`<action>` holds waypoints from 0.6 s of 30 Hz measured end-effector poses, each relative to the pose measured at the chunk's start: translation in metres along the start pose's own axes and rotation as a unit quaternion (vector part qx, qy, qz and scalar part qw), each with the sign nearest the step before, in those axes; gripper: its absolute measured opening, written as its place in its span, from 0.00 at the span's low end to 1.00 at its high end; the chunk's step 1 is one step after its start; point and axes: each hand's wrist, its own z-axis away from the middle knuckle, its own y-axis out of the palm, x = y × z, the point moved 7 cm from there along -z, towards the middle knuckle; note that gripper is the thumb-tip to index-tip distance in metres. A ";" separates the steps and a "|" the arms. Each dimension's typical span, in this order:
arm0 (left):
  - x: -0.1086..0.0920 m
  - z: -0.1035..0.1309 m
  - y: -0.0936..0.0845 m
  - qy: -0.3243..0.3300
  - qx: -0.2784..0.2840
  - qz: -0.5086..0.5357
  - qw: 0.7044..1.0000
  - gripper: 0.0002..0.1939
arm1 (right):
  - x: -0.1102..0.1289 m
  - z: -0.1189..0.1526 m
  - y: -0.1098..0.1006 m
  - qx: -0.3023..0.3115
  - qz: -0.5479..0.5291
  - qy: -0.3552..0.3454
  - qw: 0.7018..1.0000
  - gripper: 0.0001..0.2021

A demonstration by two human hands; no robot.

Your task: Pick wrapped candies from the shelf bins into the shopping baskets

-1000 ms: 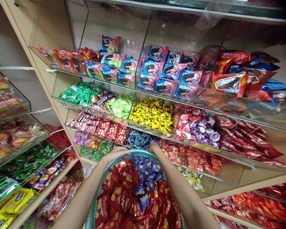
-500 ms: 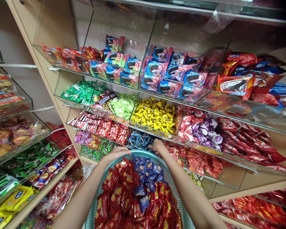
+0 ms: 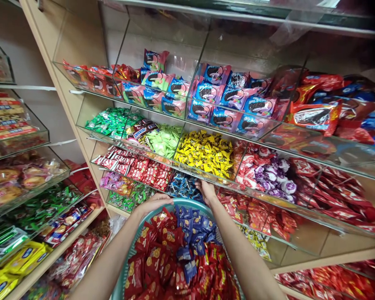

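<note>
Head view showed the basket between the forearms, heaped with red and blue packets, its near end cut off, long axis unclear. The left hand lay on its far rim, grip unclear. Apart from it, the right hand was nearer the blue candies, just beyond that rim; whether it pinched any, I couldn't tell. Yellow candies sat above.
</note>
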 end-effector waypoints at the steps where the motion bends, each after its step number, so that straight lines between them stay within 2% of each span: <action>1: 0.001 -0.001 0.000 0.002 0.000 -0.002 1.000 0.18 | 0.000 -0.003 0.003 -0.001 -0.017 -0.003 1.000 0.11; 6: 0.004 -0.004 -0.002 0.014 0.001 -0.020 1.000 0.18 | 0.002 -0.010 0.023 0.008 -0.061 -0.016 0.998 0.13; 9: 0.005 -0.005 -0.003 0.014 0.001 -0.022 1.000 0.19 | 0.006 -0.011 0.028 0.002 -0.047 -0.033 0.998 0.17; 14: 0.005 -0.004 -0.003 0.010 -0.001 -0.009 1.000 0.20 | 0.013 -0.011 0.023 0.034 0.137 -0.075 0.987 0.19; 18: 0.006 -0.002 0.000 -0.011 0.013 0.012 1.000 0.19 | 0.019 -0.006 0.012 0.039 0.227 -0.103 0.968 0.21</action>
